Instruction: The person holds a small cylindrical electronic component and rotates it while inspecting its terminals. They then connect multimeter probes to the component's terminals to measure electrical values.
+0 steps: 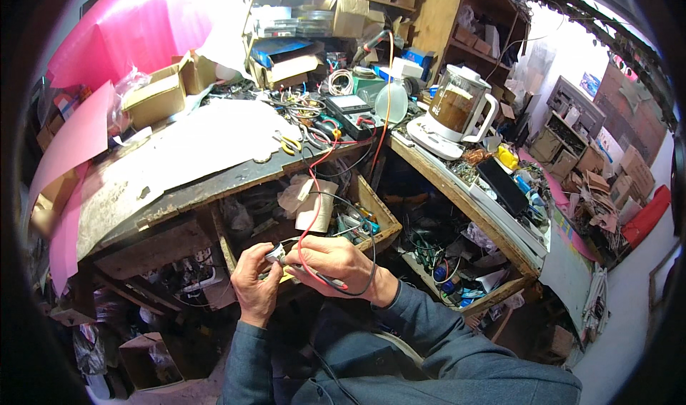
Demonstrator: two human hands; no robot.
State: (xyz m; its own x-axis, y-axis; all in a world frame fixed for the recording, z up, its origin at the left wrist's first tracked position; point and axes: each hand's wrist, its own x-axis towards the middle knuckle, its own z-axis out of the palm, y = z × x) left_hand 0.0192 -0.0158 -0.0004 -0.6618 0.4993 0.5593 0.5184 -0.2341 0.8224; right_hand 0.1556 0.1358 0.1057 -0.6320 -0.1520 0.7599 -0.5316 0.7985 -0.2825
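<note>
Cluttered workbench (187, 188) extends behind an open wooden drawer (382, 221). Left hand (256, 282): thumb and fingers clamp a small pale part (276, 253) before the drawer. Right hand (334, 262): fingers close on a red lead (314, 216) beside it.

Small pale part (275, 253) in left grip (255, 282), red wire (313, 219) across right grip (334, 260).
</note>
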